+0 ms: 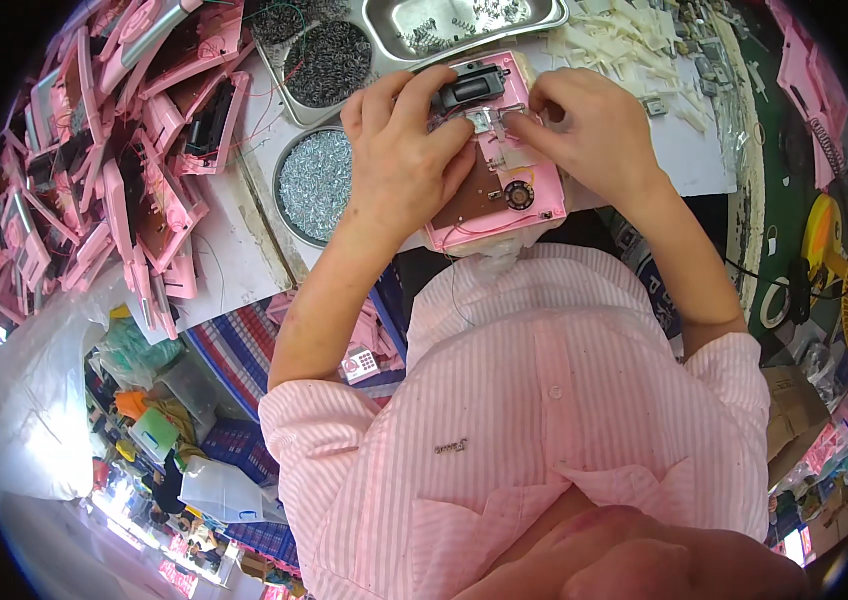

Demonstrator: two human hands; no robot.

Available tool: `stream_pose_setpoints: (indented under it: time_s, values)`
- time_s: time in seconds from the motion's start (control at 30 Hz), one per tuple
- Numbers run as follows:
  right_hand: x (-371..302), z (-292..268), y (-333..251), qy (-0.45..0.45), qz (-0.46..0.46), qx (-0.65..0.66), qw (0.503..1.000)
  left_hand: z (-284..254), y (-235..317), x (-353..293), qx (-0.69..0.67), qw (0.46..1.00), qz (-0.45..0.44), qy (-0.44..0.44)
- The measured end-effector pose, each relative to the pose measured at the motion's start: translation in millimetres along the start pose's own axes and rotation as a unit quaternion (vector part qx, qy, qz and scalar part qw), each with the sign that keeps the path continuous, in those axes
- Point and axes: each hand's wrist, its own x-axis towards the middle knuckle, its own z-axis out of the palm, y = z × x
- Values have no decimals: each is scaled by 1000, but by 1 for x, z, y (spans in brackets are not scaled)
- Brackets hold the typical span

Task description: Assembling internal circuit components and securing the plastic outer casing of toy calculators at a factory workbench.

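A pink plastic casing (554, 208) lies on the bench edge in front of my body. It carries a brown panel (474, 195), a round black part (519, 194) and a black box-shaped part (474, 88) at its far end. My left hand (399, 140) grips the casing's left side, fingers curled by the black part and thumb against a small silvery part (484, 121). From the right, my right hand (594, 130) has its fingers curled in, thumb tip at the silvery part. Whatever lies between those fingertips is too small to make out.
Pink casings (144, 150) pile up at the left. A round bowl of small screws (316, 185) stands beside my left forearm, with a tray of dark springs (329, 65) beyond it. A metal tray (444, 40) holds more springs. White plastic pieces (614, 40) lie at the far right.
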Motion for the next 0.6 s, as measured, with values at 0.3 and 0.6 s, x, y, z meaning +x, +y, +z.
stream_pose_setpoints:
  time_s: [0.3, 0.6]
  values:
    - [10, -10, -9, -57, -50, -112, 991, 3, 3, -6, -3, 1000, -4, 11]
    - [19, 0, -29, -120, -103, -196, 968, -2, 10, -5, 33, 999, -5, -17]
